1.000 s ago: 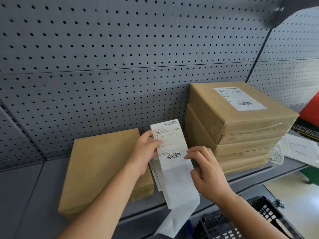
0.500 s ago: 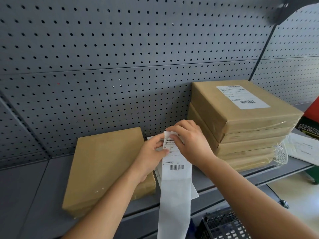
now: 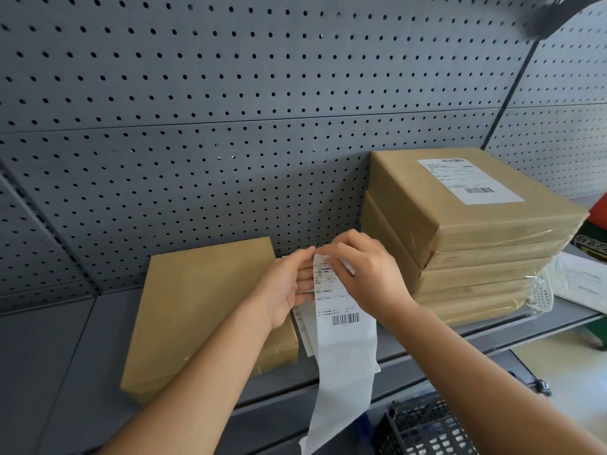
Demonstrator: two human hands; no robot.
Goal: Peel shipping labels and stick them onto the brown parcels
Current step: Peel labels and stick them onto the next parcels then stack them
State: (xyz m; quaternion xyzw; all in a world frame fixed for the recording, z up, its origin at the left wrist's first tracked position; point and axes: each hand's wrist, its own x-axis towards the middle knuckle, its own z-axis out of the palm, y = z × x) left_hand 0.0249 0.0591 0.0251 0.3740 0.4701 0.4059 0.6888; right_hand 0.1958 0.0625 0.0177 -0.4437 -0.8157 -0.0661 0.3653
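Above shelf (image 3: 492, 336), both hands pinch label strip (image 3: 341, 326) top.

White label strip (image 3: 341, 326) hangs between bare parcel (image 3: 203, 310) and labelled stack (image 3: 466, 244).

Grey shelf (image 3: 65, 339) carries one parcel (image 3: 197, 310) (unlabelled) beside a stack (image 3: 476, 257).

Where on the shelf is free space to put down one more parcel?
Bare shelf lies left of the unlabelled parcel. Crowded: between it and the parcel stack, both hands hold the label strip; papers lie right of the stack.
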